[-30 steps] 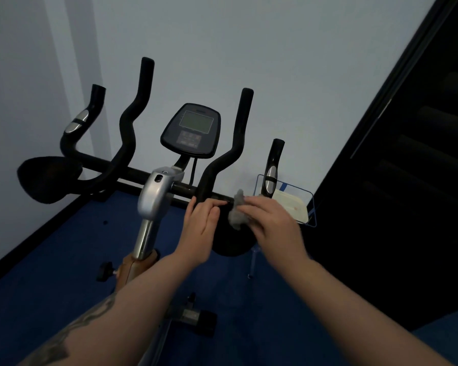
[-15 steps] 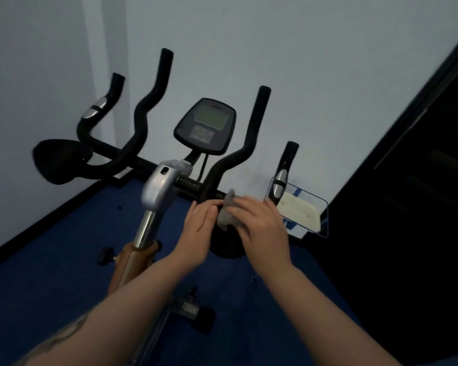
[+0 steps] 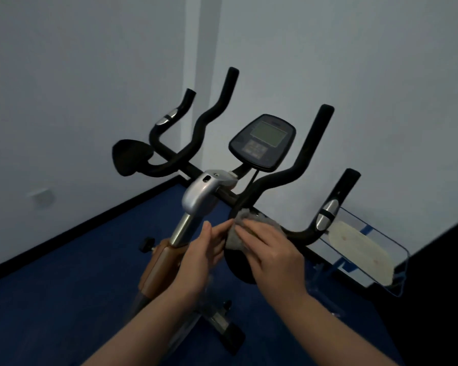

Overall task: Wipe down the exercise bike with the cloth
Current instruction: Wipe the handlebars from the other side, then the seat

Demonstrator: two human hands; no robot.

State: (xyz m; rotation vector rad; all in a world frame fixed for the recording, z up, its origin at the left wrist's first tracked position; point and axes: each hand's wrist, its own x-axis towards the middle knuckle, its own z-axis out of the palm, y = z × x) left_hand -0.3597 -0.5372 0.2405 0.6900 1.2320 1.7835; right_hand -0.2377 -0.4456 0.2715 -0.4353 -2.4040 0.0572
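Note:
The exercise bike (image 3: 204, 196) stands before me with black handlebars, a silver stem head and a grey console (image 3: 262, 141). A small grey cloth (image 3: 236, 233) lies over the handlebar's right bend, just above a round black pad (image 3: 238, 265). My right hand (image 3: 273, 249) presses the cloth against the bar with its fingers laid over it. My left hand (image 3: 198, 257) is just left of the cloth, fingers straight, its fingertips touching the cloth's edge.
A clear tray (image 3: 376, 249) with a pale pad in it sits right of the bike by the wall. Blue carpet (image 3: 64, 299) covers the floor. White walls meet in a corner behind the bike; a dark opening lies at the right.
The view has shifted, so the bike sits further right and lower. My right hand has slid the cloth left along the bar toward my left hand.

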